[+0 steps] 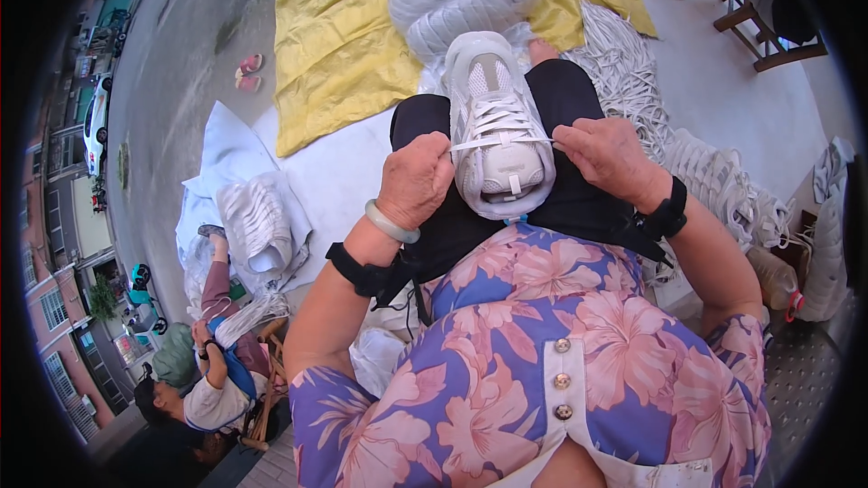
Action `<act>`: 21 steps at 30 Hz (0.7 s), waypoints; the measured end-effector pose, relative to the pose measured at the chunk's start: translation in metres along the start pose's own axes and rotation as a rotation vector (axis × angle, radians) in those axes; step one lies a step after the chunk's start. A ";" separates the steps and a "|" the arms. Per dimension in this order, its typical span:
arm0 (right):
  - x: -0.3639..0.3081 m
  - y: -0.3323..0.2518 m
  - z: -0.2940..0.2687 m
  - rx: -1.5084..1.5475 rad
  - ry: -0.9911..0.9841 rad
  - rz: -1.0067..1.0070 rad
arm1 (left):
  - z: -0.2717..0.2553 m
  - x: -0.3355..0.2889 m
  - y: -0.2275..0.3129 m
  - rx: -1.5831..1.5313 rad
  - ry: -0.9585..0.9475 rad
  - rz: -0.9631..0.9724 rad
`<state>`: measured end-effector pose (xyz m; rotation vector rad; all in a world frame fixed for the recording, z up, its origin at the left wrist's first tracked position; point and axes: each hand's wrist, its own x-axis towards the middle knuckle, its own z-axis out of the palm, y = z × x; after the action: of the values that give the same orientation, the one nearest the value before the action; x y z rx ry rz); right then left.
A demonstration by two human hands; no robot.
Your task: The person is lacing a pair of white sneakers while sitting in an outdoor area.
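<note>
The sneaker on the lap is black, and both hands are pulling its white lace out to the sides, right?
Not quite: the head view shows the sneaker is white, not black. It does rest on the lap, with the left hand and right hand pulling its white lace sideways.

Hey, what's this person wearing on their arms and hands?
Both forearms are bare, with no sleeves or gloves showing. The left hand has a pale green bangle at the wrist and, further up the forearm, a black strap. The right hand has a black band at the wrist. No rings can be made out.
</note>
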<state>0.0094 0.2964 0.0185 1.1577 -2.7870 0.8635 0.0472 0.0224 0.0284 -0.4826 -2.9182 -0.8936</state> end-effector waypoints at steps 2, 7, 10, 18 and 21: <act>-0.001 0.000 0.002 0.003 -0.013 -0.006 | -0.005 0.000 -0.001 -0.091 -0.082 -0.077; -0.001 0.002 0.001 0.012 0.050 -0.002 | -0.016 0.006 -0.015 0.352 -0.080 0.142; 0.002 0.008 0.001 -0.022 0.077 0.013 | -0.018 0.015 -0.016 0.348 -0.039 0.189; -0.020 0.027 0.002 -0.072 0.041 0.052 | -0.032 -0.024 -0.030 0.240 -0.221 0.159; -0.041 0.066 -0.012 -0.087 0.146 0.096 | -0.049 -0.043 -0.057 0.253 -0.184 0.106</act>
<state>-0.0063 0.3670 -0.0112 0.9162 -2.7497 0.7895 0.0680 -0.0611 0.0329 -0.7245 -3.0728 -0.4820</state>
